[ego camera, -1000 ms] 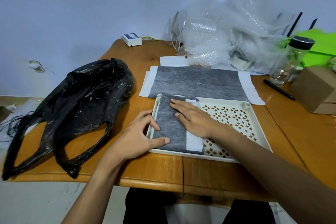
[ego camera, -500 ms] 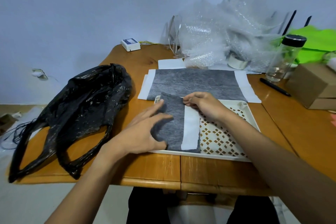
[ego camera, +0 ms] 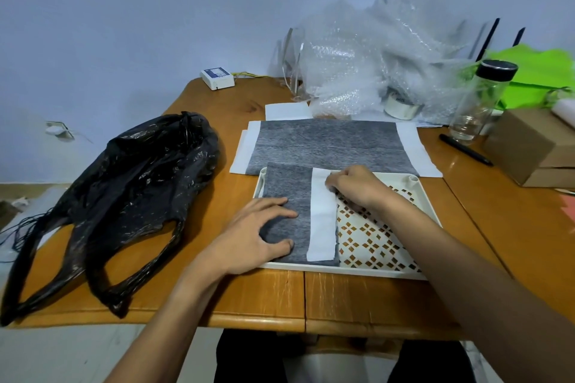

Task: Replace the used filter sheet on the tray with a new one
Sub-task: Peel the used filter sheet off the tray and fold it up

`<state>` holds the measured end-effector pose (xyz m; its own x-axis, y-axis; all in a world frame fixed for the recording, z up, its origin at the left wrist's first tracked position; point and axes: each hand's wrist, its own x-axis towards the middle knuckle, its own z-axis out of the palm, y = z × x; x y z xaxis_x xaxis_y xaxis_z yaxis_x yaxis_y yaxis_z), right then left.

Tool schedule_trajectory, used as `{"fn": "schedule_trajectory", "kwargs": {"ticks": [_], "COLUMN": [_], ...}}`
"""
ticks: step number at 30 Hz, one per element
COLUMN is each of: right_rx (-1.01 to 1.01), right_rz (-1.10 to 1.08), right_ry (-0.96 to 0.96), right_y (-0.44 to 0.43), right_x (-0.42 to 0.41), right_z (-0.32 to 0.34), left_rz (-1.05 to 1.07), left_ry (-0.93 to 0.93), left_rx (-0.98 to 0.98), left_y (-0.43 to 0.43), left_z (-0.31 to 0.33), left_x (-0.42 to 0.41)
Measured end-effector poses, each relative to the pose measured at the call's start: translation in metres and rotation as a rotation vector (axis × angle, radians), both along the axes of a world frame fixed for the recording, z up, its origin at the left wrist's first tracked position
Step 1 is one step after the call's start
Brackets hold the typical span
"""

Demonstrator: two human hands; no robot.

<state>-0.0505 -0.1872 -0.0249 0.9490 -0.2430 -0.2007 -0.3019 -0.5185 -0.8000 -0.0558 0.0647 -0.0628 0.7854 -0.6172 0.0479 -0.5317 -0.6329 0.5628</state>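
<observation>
A white perforated tray (ego camera: pixel 424 196) lies on the wooden table in front of me. A folded filter sheet (ego camera: pixel 295 196), grey with a white edge strip, covers the tray's left part. My left hand (ego camera: pixel 255 239) presses flat on the grey part near the front left corner, fingers spread. My right hand (ego camera: pixel 357 186) pinches the white strip at its far end, fingers closed on it. A second grey filter sheet (ego camera: pixel 333 143) with white borders lies spread flat on the table just behind the tray.
A crumpled black plastic bag (ego camera: pixel 130 196) lies left of the tray. Bubble wrap (ego camera: pixel 373 65), a tape roll (ego camera: pixel 401 106), a glass bottle (ego camera: pixel 479 102), a black pen (ego camera: pixel 466 149) and a cardboard box (ego camera: pixel 535 143) stand behind and to the right. A small white device (ego camera: pixel 217 79) sits far back.
My right hand moved from lying flat on the folded sheet to its far edge and closed on the white strip. My left hand slid from the tray rim onto the grey part.
</observation>
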Motion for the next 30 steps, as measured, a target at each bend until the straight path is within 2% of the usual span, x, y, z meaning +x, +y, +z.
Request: {"fn": "schedule_trajectory", "kwargs": {"ticks": [4,7,12,15,19,24,27,30], "right_rx": [0.031,0.158,0.290,0.286,0.264,0.391,0.504,0.553], "right_rz": [0.000,-0.010,0.059,0.154,0.187,0.196,0.177,0.144], "right_ry": [0.007,0.034,0.083,0.110,0.046,-0.024,-0.057,-0.106], "right_y": [0.002,0.002,0.005,0.008,0.010,0.002,-0.006,-0.016], "right_x": [0.004,0.003,-0.005,-0.011,-0.014,-0.022,-0.030,-0.031], "right_z": [0.000,0.003,-0.001,-0.003,-0.002,-0.004,0.001,0.003], "left_rz": [0.010,0.013,0.029,0.042,0.078,0.187,0.275,0.303], "left_ry": [-0.013,-0.012,0.006,0.014,0.016,0.015,0.074,0.166], "left_rx": [-0.042,-0.054,-0.099,-0.156,-0.235,-0.414,-0.484,-0.459], "left_y": [0.000,0.000,0.001,0.002,0.001,0.002,0.001,-0.003], "left_z": [-0.002,-0.003,-0.005,-0.005,-0.006,-0.002,0.013,0.027], "left_x": [-0.001,-0.001,-0.001,-0.002,-0.004,-0.005,-0.002,0.006]}}
